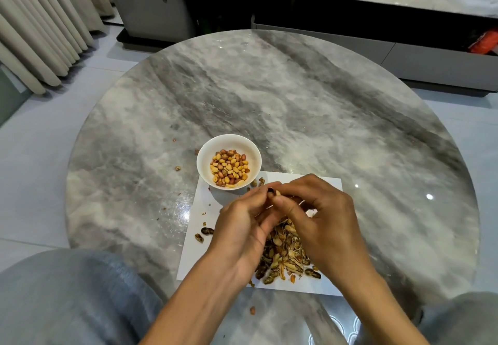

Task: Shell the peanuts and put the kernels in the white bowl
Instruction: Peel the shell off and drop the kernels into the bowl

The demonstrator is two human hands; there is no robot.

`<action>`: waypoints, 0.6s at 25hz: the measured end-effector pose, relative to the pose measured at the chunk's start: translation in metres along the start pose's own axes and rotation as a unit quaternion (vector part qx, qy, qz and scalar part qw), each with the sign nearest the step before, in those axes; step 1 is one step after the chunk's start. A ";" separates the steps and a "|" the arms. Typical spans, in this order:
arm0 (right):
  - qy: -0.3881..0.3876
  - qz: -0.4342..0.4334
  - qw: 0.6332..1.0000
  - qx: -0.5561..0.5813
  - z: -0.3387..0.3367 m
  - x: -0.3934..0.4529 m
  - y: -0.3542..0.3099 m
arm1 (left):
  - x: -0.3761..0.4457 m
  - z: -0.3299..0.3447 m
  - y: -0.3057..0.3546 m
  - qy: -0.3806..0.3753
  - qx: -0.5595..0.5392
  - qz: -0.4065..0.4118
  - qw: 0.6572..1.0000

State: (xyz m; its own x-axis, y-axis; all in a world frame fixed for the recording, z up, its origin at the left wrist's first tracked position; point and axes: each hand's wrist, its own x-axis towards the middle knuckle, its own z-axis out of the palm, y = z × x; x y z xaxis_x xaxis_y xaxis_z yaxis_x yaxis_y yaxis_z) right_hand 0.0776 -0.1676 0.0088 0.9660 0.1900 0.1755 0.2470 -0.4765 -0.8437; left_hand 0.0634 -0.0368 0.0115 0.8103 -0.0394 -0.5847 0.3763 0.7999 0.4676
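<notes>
The white bowl (204,156) stands on the far left corner of a white sheet of paper (196,250) and holds several shelled kernels (230,168). Just right of the bowl, above the sheet, my left hand (242,223) and my right hand (318,209) meet. Both pinch one dark peanut (272,192) between their fingertips. Below the hands a pile of peanut shells and pods (285,253) lies on the paper, partly hidden by my hands.
Everything rests on a round grey marble table (296,96). Two loose shells (204,234) lie at the paper's left edge, and crumbs (177,168) dot the tabletop. My knees in grey trousers (67,296) are under the near edge. A cabinet (350,2) stands behind.
</notes>
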 end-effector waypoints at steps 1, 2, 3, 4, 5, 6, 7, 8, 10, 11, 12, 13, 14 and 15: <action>0.006 -0.056 0.996 -0.072 0.003 -0.001 0.001 | 0.001 -0.001 -0.001 0.001 -0.020 -0.009 1.000; 0.014 -0.095 0.988 -0.124 0.005 -0.001 0.003 | 0.001 -0.001 -0.002 0.006 -0.035 -0.016 0.999; 0.023 -0.119 0.980 -0.161 0.006 -0.002 0.003 | 0.002 -0.002 -0.002 0.015 -0.047 -0.023 0.999; 0.032 -0.134 0.972 -0.190 0.007 -0.002 0.004 | 0.003 -0.002 -0.003 0.023 -0.058 -0.027 0.998; 0.036 -0.143 0.966 -0.210 0.007 -0.002 0.003 | 0.004 -0.003 -0.003 0.028 -0.065 -0.030 0.997; 0.036 -0.147 0.965 -0.216 0.006 -0.003 0.003 | 0.005 -0.003 -0.004 0.030 -0.068 -0.031 0.997; 0.033 -0.145 0.967 -0.206 0.005 -0.003 0.003 | 0.005 -0.003 -0.003 0.031 -0.068 -0.032 0.997; 0.029 -0.130 0.975 -0.180 0.004 -0.003 0.002 | 0.004 -0.002 -0.003 0.030 -0.063 -0.031 0.997; 0.031 -0.043 0.994 -0.092 0.001 -0.001 0.000 | 0.002 -0.002 -0.001 0.031 -0.045 -0.031 0.998; 0.037 0.019 0.998 -0.039 -0.002 0.000 0.001 | 0.001 -0.002 -0.001 0.032 -0.034 -0.034 0.998; 0.045 0.076 0.996 0.007 -0.004 0.002 0.002 | 0.000 -0.002 0.000 0.033 -0.024 -0.040 0.998; 0.051 0.115 0.992 0.031 -0.007 0.005 0.004 | 0.000 -0.002 0.000 0.037 -0.015 -0.044 0.998; 0.049 0.137 0.989 0.028 -0.011 0.007 0.007 | 0.001 -0.004 0.000 0.047 -0.005 -0.045 0.998; 0.032 0.153 0.988 0.009 -0.016 0.009 0.010 | 0.003 -0.005 0.001 0.060 0.004 -0.043 0.997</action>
State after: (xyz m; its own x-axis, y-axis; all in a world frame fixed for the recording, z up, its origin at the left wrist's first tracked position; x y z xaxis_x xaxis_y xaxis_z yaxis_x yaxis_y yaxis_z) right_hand 0.0902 -0.1845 0.0100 0.9982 -0.0161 -0.0574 -0.0579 -0.4885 -0.8706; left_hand 0.0637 -0.0336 0.0071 0.7152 -0.0351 -0.6981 0.4458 0.7921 0.4169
